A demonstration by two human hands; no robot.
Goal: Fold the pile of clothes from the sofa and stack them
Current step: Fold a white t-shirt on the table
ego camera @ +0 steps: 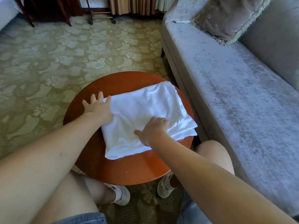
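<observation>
White folded garment (142,109), long axis left-right across wooden table (129,172).

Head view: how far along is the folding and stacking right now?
Done: the white cloth garment lies folded into a rectangle on the round reddish wooden table. In hand: the left hand presses flat at its edge; the right hand rests on top, fingers bent. Remaining: no other clothes show on the grey velvet sofa, nor any stack.
</observation>
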